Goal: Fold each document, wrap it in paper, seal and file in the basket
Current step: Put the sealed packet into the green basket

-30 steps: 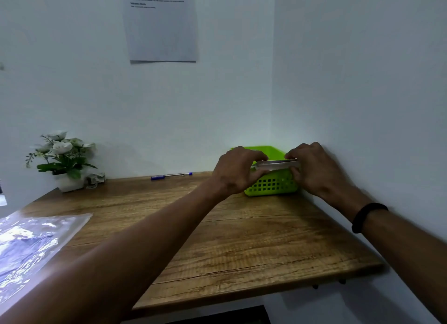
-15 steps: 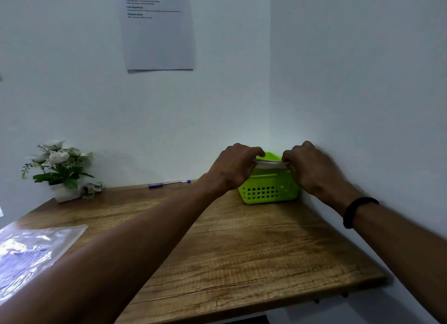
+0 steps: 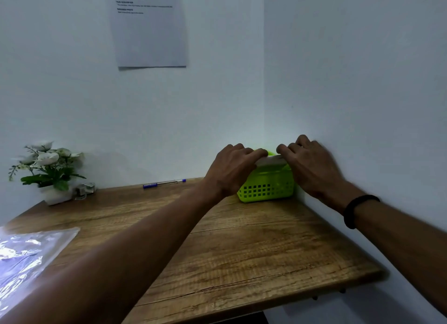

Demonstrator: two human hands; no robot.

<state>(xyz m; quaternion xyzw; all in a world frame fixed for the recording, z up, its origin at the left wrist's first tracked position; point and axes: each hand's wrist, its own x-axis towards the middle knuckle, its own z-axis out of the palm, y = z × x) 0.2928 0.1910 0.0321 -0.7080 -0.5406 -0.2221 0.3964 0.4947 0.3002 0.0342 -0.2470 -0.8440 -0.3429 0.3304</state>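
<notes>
Both hands hold a white wrapped packet point(image 3: 270, 161) over the green basket point(image 3: 266, 187) in the table's point(image 3: 242, 246) back right corner. Left hand point(image 3: 233, 169) & right hand point(image 3: 310, 166) pinch its ends w/ curled fingers.

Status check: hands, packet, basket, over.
Left hand and right hand both pinch the packet, one at each end. Packet at the rim of the basket, not released. Nothing blocking.

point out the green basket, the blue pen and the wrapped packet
green basket point(image 3: 263, 189), head view, on its perforated front wall
blue pen point(image 3: 151, 185), head view, on its blue cap end
wrapped packet point(image 3: 272, 161), head view, on its pale near edge between the hands
</notes>
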